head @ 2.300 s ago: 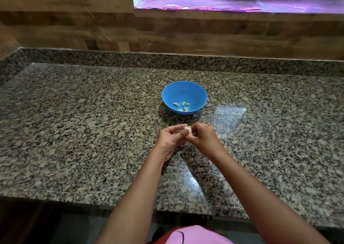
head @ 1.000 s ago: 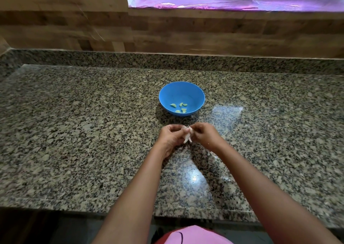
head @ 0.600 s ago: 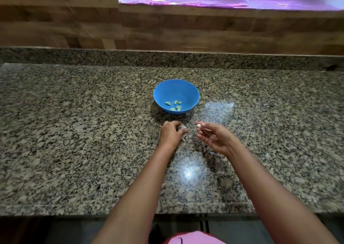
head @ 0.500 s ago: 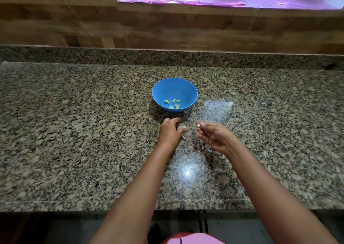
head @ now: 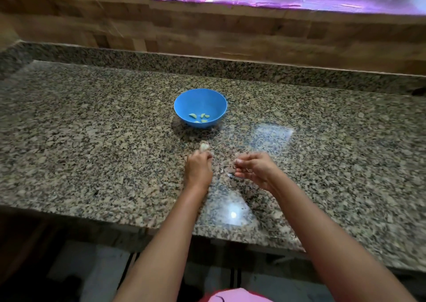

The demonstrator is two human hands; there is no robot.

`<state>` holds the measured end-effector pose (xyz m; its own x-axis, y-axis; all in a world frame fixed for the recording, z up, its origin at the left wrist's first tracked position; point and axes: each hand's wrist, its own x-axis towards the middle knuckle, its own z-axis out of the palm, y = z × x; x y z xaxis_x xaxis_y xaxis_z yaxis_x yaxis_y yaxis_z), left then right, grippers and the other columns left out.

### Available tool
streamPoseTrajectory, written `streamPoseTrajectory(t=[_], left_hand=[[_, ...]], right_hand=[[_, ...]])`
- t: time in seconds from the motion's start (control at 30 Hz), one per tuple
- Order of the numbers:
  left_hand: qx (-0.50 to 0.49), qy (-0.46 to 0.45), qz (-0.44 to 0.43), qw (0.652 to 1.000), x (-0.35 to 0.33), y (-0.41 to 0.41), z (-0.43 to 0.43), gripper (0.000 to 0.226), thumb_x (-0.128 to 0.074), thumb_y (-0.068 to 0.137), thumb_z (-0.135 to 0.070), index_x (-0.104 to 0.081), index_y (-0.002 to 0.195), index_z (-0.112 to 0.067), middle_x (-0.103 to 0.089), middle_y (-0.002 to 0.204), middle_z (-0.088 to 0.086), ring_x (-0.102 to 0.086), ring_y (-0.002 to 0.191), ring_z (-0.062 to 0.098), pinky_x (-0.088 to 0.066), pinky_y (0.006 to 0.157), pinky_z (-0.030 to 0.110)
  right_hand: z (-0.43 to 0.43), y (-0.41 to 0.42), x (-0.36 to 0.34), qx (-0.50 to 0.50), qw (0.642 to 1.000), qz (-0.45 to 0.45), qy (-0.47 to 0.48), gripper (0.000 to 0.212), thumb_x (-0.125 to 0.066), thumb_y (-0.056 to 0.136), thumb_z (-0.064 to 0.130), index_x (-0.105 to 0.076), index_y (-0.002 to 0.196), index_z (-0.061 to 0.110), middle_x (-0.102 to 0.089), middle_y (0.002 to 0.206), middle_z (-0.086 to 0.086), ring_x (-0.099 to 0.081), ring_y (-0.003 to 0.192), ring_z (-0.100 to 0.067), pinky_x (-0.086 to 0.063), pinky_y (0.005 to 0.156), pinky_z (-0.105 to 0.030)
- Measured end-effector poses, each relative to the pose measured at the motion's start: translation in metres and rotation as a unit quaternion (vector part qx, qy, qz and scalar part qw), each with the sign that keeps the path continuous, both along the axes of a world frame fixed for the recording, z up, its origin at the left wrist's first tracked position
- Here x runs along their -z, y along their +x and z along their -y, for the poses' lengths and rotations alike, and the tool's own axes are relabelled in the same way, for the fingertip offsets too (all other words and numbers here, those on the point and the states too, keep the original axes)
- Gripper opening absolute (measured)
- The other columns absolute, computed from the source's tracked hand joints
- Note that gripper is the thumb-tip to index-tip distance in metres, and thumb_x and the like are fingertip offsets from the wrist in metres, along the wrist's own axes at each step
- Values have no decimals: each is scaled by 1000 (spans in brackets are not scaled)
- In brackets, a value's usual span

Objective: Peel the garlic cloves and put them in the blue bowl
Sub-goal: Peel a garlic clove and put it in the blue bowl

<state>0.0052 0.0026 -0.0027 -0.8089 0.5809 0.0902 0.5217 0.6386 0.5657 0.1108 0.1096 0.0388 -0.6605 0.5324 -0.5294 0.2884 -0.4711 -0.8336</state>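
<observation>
The blue bowl point(head: 200, 98) stands mid-counter with several pale peeled cloves point(head: 199, 117) at its bottom. My left hand point(head: 198, 168) is just in front of the bowl, fingers curled, with a whitish unpeeled garlic piece point(head: 204, 146) at its fingertips, low over the counter. My right hand point(head: 255, 170) hovers to its right, palm turned left, and pinches a small garlic clove point(head: 237, 162) between thumb and fingers. A thin white scrap of peel point(head: 230, 174) shows below that thumb. The picture is slightly blurred.
The speckled granite counter point(head: 92, 128) runs wide on both sides, with its front edge close behind my wrists. A granite upstand and a wooden wall point(head: 207, 31) close off the back, under a window ledge covered in purple film.
My hands have pulled apart: the right one came away with a small clove, the left kept the rest of the garlic and moved forward toward the bowl.
</observation>
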Motion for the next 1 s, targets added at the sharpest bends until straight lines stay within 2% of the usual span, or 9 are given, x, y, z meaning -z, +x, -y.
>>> streamPoseTrajectory(t=[0.17, 0.27, 0.33, 0.57, 0.67, 0.77, 0.83, 0.93, 1.0], left_hand=[[57, 66, 51, 995, 8, 38, 10, 30, -46, 97, -15, -58, 123, -8, -58, 123, 8, -54, 114, 21, -40, 95, 23], [98, 0, 40, 994, 20, 48, 14, 41, -36, 101, -28, -40, 140, -20, -38, 148, -3, -31, 138, 13, -20, 112, 30], [120, -44, 15, 992, 25, 51, 16, 44, -28, 102, -32, -30, 145, -24, -24, 153, -7, -17, 143, 9, -7, 114, 28], [128, -76, -33, 988, 33, 52, 16, 47, -19, 102, -36, -24, 147, -24, -16, 155, -7, -6, 145, 10, 4, 111, 24], [133, -87, -50, 986, 35, 53, 17, 47, -17, 102, -36, -22, 147, -23, -16, 156, -6, -4, 145, 11, 4, 112, 25], [131, -86, -48, 986, 34, 52, 16, 48, -17, 102, -36, -22, 147, -22, -15, 156, -5, -4, 145, 12, 5, 111, 25], [130, -84, -52, 987, 34, 52, 15, 48, -17, 102, -36, -22, 148, -22, -16, 156, -5, -5, 145, 12, 4, 112, 26], [136, -83, -48, 986, 35, 53, 16, 48, -17, 103, -35, -22, 148, -21, -16, 156, -4, -4, 145, 13, 2, 115, 28], [139, -79, -40, 986, 34, 52, 17, 47, -18, 103, -34, -23, 148, -21, -16, 156, -4, -4, 145, 13, 2, 115, 28]], right_hand=[[-12, 11, 3, -81, 992, 75, 58, 7, -55, 86, -8, -55, 79, -7, -57, 73, -18, -58, 58, -22, -55, 47, -26], [-16, 8, 8, -118, 979, 139, 94, 7, -56, 88, -4, -56, 90, -10, -60, 72, -16, -58, 51, -18, -54, 47, -25], [-18, 4, 13, -129, 970, 183, 101, 18, -56, 89, -2, -53, 104, -12, -61, 75, -16, -58, 51, -17, -55, 49, -26], [-20, -17, 18, -205, 892, 301, 266, 20, -64, 86, 7, -58, 100, -7, -67, 93, -19, -68, 73, -24, -58, 61, -32], [-17, -20, 12, -234, 867, 321, 300, 13, -66, 85, 6, -62, 92, -3, -67, 86, -18, -64, 57, -20, -57, 52, -29], [-16, -20, 8, -242, 869, 317, 293, 8, -68, 84, 6, -62, 85, 1, -64, 78, -16, -60, 51, -17, -52, 44, -25], [-13, -23, 5, -263, 845, 330, 328, 7, -65, 85, 6, -63, 88, 0, -66, 81, -15, -60, 52, -15, -50, 43, -22], [-7, -26, 2, -319, 780, 346, 412, 12, -62, 86, 6, -65, 94, -2, -68, 89, -15, -65, 67, -19, -56, 56, -25], [-1, -26, 4, -320, 770, 334, 440, 11, -60, 85, 4, -64, 93, -3, -67, 88, -15, -65, 74, -23, -58, 65, -31]])
